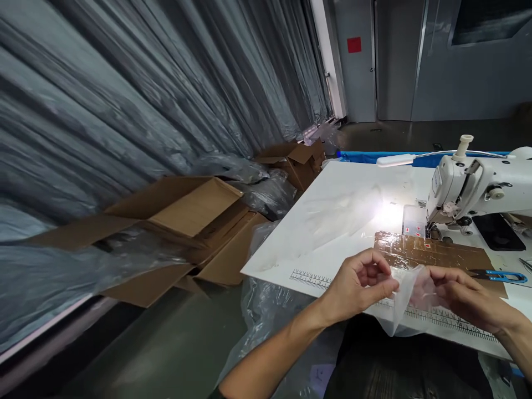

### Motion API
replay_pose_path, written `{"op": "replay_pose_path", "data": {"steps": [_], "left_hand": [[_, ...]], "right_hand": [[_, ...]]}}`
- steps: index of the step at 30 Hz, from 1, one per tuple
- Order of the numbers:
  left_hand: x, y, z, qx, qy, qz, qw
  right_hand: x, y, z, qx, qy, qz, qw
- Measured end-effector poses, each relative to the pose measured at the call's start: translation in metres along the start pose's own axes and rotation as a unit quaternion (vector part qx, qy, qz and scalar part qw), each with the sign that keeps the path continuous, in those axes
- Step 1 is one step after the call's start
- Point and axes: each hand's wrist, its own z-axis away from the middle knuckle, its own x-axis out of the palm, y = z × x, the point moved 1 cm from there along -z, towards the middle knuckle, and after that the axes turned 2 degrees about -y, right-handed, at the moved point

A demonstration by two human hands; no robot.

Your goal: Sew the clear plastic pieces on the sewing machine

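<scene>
A piece of thin, see-through white fabric [402, 303] hangs between my two hands at the front edge of the white sewing table [286, 244]. My left hand [366, 282] pinches its left side between thumb and fingers. On the other side, my right hand [461, 293] is closed on the fabric, its fingertips partly behind the sheer cloth. Just beyond the hands lies a tape-covered brown cardboard piece [449, 256], below the needle area of a white sewing machine [469, 185]. Blue-handled thread snips [501, 275] rest on the cardboard, near my right hand.
A printed ruler [310, 278] runs along the table's front edge. A black phone [499, 231] lies beside the machine. Open cardboard boxes [195, 208] and clear plastic bags [270, 194] stand left of the table, before a grey curtain [166, 83]. A lamp [394, 160] lights the tabletop.
</scene>
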Motion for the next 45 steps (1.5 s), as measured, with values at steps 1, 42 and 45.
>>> {"op": "replay_pose_path", "data": {"steps": [1,42,45], "left_hand": [[0.0,0.0,0.0,-0.005,-0.015,0.005,1.0],[-0.077,0.011,-0.233,-0.103,0.086,-0.075,0.988],[-0.081,0.013,-0.232,-0.107,0.078,-0.067,0.989]], "right_hand": [[0.003,0.0,-0.002,-0.004,-0.031,-0.016,0.999],[-0.086,0.049,-0.021,0.054,0.098,0.226,0.968],[-0.088,0.051,-0.021,0.049,0.092,0.227,0.968]]}}
